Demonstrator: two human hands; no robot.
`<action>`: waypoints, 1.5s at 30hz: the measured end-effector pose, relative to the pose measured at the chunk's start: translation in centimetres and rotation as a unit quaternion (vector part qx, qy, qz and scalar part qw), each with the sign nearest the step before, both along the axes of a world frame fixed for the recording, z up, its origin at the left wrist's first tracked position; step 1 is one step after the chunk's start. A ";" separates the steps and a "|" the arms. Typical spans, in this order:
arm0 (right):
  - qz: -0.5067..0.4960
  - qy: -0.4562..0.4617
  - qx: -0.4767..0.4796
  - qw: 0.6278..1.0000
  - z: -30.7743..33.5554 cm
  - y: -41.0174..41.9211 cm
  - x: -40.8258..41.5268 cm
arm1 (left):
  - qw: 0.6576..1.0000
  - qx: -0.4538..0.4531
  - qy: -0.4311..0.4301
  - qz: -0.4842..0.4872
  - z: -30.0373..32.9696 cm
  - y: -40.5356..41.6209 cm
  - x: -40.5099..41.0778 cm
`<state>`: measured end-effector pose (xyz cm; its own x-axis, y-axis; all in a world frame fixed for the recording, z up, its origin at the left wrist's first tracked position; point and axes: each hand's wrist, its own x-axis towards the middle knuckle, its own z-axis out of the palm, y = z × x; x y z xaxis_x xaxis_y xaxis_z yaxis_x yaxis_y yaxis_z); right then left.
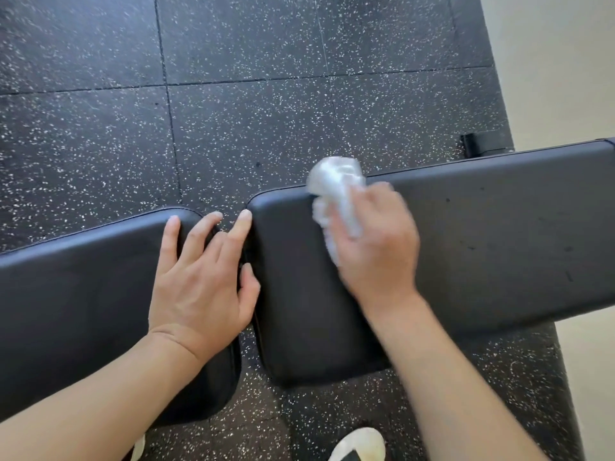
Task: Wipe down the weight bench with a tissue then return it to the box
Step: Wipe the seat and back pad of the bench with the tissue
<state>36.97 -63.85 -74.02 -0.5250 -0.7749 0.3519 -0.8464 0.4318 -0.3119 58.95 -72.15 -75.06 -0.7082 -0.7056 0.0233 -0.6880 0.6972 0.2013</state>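
A black padded weight bench runs across the view in two pads: a seat pad (83,294) on the left and a longer back pad (482,227) on the right, with a narrow gap between them. My right hand (376,241) grips a crumpled white tissue (336,194) and presses it on the back pad near its far left corner; the hand is blurred by motion. My left hand (203,277) rests flat with spread fingers on the right end of the seat pad, its fingertips reaching over the gap. No tissue box is in view.
Black rubber floor tiles with white flecks (233,111) lie all around the bench. A pale floor strip (559,78) runs along the right. A black bench foot (482,146) shows behind the back pad. A white shoe (359,444) is at the bottom edge.
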 end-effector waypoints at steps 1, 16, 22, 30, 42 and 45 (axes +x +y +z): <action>-0.044 -0.008 -0.002 0.999 -0.1 1.3 -2.2 | 1.000 0.000 0.002 0.001 0.0 0.0 0.0; -0.009 -0.044 0.088 0.995 0.9 -9.9 4.5 | 1.000 0.014 -0.008 -0.001 0.3 0.1 -0.2; 0.024 -0.076 0.007 0.997 0.9 0.1 7.6 | 0.999 0.035 -0.008 0.003 1.0 0.0 -0.3; 0.135 -0.028 0.074 0.988 1.5 12.1 3.8 | 0.993 0.116 0.011 -0.001 3.1 -0.5 0.1; -0.107 -0.043 0.078 0.990 2.2 3.5 1.1 | 0.967 0.205 0.149 0.008 4.9 1.3 -10.3; -0.033 -0.060 0.051 0.996 1.9 9.5 4.8 | 0.974 0.179 0.137 0.012 3.9 2.4 -12.5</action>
